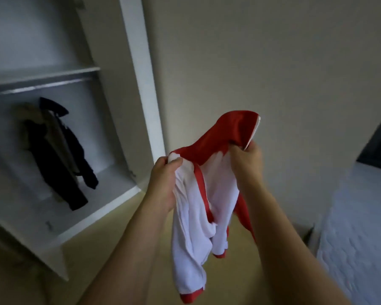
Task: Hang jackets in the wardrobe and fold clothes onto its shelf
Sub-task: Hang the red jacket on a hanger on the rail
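Head view. Person stands facing a plain wall w/ an open white wardrobe to the left. Both hands hold up a red-and-white garment in mid-air, well apart from the wardrobe and clear of the floor. Left hand: fingers curled and clamped on a bunched white edge at the top. Right hand: fingers pinched on the red part, which rises above the fist in a peak. Rest of the cloth hangs down between the forearms, white side mostly outward, red trim at the lower hems; appears inside out, not certain.

Progress: inside the wardrobe, dark jackets hang below the rail, approx. two or three, count unclear owing to blur. So the hanging part looks at least partly done. Shelf above the rail shows no folded pile in the visible portion. Garment in hand is unfolded, so folding and shelving it are left. A mattress lies at right; no other clothes visible on it.
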A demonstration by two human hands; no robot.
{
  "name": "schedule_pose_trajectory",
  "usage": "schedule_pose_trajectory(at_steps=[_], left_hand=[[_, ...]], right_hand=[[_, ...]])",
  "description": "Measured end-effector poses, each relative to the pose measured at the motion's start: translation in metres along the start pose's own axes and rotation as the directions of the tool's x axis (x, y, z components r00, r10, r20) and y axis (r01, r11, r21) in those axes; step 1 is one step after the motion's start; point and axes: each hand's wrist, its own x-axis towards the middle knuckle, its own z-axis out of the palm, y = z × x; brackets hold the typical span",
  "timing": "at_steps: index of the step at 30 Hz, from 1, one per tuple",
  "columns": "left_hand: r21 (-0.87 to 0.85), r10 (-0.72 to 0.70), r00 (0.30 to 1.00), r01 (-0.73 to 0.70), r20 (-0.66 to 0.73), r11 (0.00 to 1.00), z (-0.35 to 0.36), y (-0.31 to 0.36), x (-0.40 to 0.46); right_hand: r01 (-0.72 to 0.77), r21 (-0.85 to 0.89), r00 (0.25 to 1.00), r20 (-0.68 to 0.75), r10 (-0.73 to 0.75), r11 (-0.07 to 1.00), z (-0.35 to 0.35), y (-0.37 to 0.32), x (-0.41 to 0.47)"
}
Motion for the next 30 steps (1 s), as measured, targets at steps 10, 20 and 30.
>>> schedule_pose_trajectory(at_steps=[10,20,30], left_hand=[[-0.093,-0.068,0.925,0.036,-0.374,0.995,-0.175,0.045,0.172],[-0.051,-0.077,0.771,0.058,-0.633,0.997,-0.355,0.1,0.355],[0.216,-0.282,0.762,0.48,-0.583,0.85,-0.533,0.111,0.495]], right_hand=[[0.073,0.008,0.933,0.353,-0.071,0.997,0.3,-0.004,0.043],[0.055,0.174,0.648,0.743,-0.168,0.983,0.602,-0.047,0.094],[-0.161,0.223,0.477,0.871,-0.122,0.961,0.81,-0.086,0.126]])
